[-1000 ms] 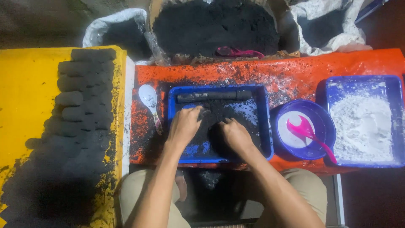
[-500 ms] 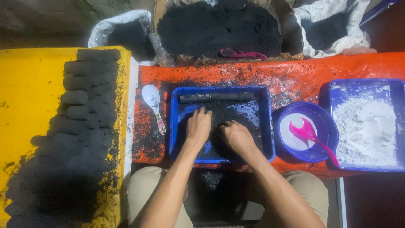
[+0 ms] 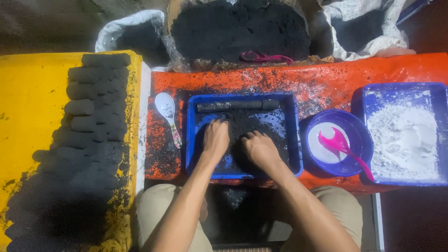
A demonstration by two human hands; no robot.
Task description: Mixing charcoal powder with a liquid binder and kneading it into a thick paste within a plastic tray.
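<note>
Left hand and right hand press into black powder in the blue tray; fingers lie together, holding nothing. A dark rod lies along the tray's far wall; a white spoon rests on the orange counter.

I see black powder heaped in blue tray, dark rolled stick lying along far edge.

A single head-worn camera looks almost straight down from close above the person's lap, forearms entering from the bottom edge. The blue tray sits at centre frame, the yellow board at the left and sacks of black powder along the top.
</note>
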